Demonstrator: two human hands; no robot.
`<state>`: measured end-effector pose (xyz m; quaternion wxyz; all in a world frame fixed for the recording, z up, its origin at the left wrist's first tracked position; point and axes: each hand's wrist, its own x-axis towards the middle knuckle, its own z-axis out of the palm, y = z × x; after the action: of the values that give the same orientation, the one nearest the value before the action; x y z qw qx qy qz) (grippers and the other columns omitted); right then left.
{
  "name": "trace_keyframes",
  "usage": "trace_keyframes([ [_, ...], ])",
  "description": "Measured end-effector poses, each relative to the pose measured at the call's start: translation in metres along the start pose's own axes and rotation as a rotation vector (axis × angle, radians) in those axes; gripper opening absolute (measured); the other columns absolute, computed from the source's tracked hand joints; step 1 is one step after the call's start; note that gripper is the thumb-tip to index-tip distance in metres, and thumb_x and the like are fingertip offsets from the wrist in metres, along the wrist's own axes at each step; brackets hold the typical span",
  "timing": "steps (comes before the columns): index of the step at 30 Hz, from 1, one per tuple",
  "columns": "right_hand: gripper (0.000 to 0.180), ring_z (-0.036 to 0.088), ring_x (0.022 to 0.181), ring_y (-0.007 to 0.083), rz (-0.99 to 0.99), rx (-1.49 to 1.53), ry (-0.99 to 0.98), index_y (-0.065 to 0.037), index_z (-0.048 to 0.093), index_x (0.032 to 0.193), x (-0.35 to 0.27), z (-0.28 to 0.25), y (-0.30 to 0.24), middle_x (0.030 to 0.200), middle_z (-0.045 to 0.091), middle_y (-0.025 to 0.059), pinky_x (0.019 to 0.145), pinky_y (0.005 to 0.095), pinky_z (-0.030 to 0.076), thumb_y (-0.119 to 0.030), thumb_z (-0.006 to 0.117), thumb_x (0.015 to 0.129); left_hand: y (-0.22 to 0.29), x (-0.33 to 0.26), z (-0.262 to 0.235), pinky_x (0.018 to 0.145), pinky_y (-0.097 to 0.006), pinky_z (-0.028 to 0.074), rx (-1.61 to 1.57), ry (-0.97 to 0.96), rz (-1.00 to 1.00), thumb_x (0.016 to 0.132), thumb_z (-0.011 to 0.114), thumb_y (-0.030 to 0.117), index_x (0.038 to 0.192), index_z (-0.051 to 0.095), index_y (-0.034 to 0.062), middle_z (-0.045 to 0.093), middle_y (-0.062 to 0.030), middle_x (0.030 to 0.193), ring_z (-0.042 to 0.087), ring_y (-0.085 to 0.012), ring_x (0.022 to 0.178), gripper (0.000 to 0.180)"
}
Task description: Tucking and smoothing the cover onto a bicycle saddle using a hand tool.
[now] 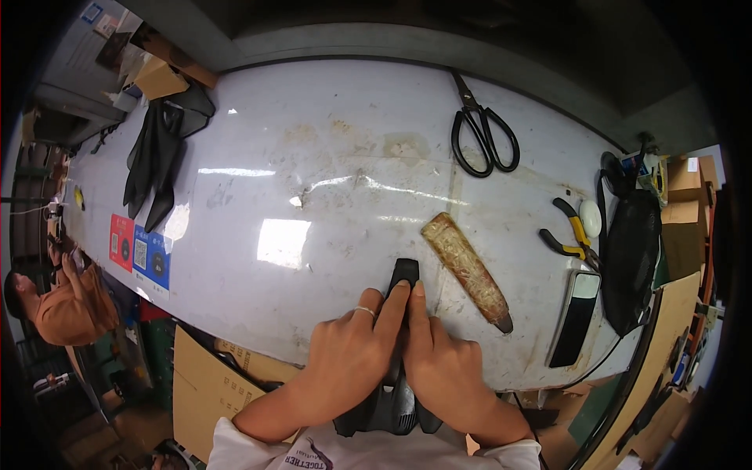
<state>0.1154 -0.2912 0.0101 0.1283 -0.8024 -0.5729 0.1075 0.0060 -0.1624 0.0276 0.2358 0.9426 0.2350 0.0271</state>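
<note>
At the table's near edge, my left hand (354,345) and my right hand (442,364) close together from both sides on a black rubber-like piece (406,270). Its narrow, squared end points away from me on the tabletop. Both index fingers lie along that end, fingertips nearly touching, while the other fingers curl in. A ring is on my left hand. Below my hands the piece widens into a ribbed black part (403,411) near my body; my hands hide its middle. Right of them lies a flat brown tape-wrapped tool (468,270) with a dark tip.
Black-handled scissors (483,133) lie at the far right. Nearer are yellow-black pliers (576,235), a white oval object (590,218), a phone-like slab (574,319) and a black pouch (633,258). Black sheets (157,157) hang far left; a person (74,305) sits beyond.
</note>
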Motion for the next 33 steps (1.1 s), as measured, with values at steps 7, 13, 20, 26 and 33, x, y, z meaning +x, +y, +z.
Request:
trace_keyframes([
  [7,0.067,0.064,0.052,0.0264,0.045,0.076,-0.013,0.013,0.048,0.151,-0.001,0.0,0.0,0.08,0.068,0.0114,0.045,0.0407,0.053,-0.014,0.07,0.094,-0.004,0.004,0.003,0.05,-0.043,0.052,-0.176,0.057,-0.139,0.086,0.079,0.013,0.148,0.057,0.0014,0.067,-0.0102,0.081,0.066,-0.0304,0.057,0.067],
  [13,0.068,0.063,0.046,0.0223,0.013,0.043,0.016,0.015,0.049,0.149,-0.004,-0.001,0.006,0.074,0.065,0.0109,0.041,0.0385,0.051,-0.007,0.067,0.087,-0.011,0.015,0.015,0.052,-0.045,0.054,-0.031,-0.017,0.035,0.088,0.074,0.014,0.154,0.053,0.001,0.069,-0.014,0.076,0.068,-0.0336,0.059,0.071],
  [20,0.077,0.071,0.101,0.0383,0.026,0.451,-0.155,0.011,0.052,0.149,-0.018,-0.052,0.02,0.132,0.06,0.0253,0.081,0.0427,0.059,-0.025,0.082,0.088,-0.018,0.037,0.02,0.055,-0.049,0.056,-0.009,0.018,0.042,0.09,0.069,0.013,0.153,0.053,0.0018,0.069,-0.0193,0.071,0.067,-0.039,0.056,0.066],
  [26,0.061,0.061,0.127,0.0484,-0.069,0.342,0.129,-0.014,0.077,0.132,-0.055,-0.026,0.021,0.152,0.047,0.035,0.104,0.0452,0.053,-0.033,0.093,0.076,-0.016,0.042,0.023,0.062,-0.051,0.058,-0.062,-0.019,0.032,0.09,0.067,0.012,0.155,0.05,0.0026,0.067,-0.0222,0.067,0.068,-0.0423,0.06,0.067],
  [33,0.025,0.049,0.143,0.0456,-0.393,0.753,-0.117,-0.011,0.075,0.094,-0.041,-0.036,0.037,0.149,0.054,0.0182,0.105,0.0568,0.048,-0.023,0.089,0.076,-0.018,0.042,0.023,0.064,-0.052,0.057,-0.062,-0.035,0.018,0.09,0.067,0.011,0.154,0.05,0.0029,0.066,-0.0224,0.067,0.068,-0.0424,0.063,0.067],
])
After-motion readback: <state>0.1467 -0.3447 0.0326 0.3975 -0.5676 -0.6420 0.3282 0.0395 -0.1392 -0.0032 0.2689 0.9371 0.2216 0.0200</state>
